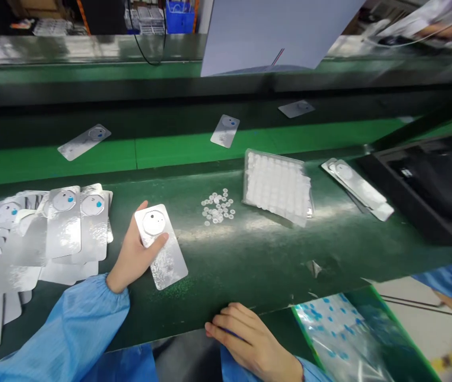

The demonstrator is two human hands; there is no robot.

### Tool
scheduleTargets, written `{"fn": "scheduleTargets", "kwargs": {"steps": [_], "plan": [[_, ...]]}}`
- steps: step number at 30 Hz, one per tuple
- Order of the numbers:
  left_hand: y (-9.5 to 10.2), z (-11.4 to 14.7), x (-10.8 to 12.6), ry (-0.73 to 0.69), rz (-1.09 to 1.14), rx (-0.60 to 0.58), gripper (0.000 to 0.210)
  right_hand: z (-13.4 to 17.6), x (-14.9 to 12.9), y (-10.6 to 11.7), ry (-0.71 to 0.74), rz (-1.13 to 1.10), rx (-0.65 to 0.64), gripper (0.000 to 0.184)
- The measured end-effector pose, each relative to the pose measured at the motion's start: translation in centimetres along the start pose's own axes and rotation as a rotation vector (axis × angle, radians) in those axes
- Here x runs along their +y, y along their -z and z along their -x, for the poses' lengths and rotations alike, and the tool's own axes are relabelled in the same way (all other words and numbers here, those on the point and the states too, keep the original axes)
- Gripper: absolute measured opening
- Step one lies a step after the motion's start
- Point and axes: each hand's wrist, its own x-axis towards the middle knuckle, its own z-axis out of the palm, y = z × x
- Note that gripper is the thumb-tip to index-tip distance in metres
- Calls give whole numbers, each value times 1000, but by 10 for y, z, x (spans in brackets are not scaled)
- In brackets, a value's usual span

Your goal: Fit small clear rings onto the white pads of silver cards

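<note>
Left hand (133, 260): fingers closed; I have them on one flat silver rectangular plate (170, 265), round-cornered, white patch (153, 223) near its top, thumb across its face. Right hand (252, 339): fingers curled together at the edge of the dark green bench (210, 276); whether they hold anything, I cannot tell. Right of the left fingers, I list scattered small translucent white discs (218, 213); farther right, one clear plastic tray (245, 180). Left of those fingers: overlapping silver plates (64, 228).
</note>
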Motion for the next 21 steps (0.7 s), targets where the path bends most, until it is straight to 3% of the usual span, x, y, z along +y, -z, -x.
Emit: {"fn": "scheduleTargets", "kwargs": {"steps": [2, 4, 6, 7, 9, 11, 21], "plan": [[-2, 2, -2, -28, 12, 2, 100, -11, -1, 0, -247, -259, 51, 26], [-4, 4, -3, -95, -25, 28, 108, -30, 1, 2, -606, -583, 132, 22], [-5, 5, -2, -174, -84, 27, 98, -55, 7, 6, -890, -893, 222, 23], [-5, 6, -1, -202, -111, -2, 83, -68, 11, 7, -969, -1016, 261, 26], [-4, 7, 2, -219, -147, -79, 46, -91, 18, 10, -1031, -1178, 310, 32], [-3, 9, 6, -212, -160, -108, 25, -108, 21, 9, -1049, -1256, 311, 33], [-16, 21, 8, -238, 32, -95, 15, -124, 20, -12, -1059, -1278, 190, 36]]}}
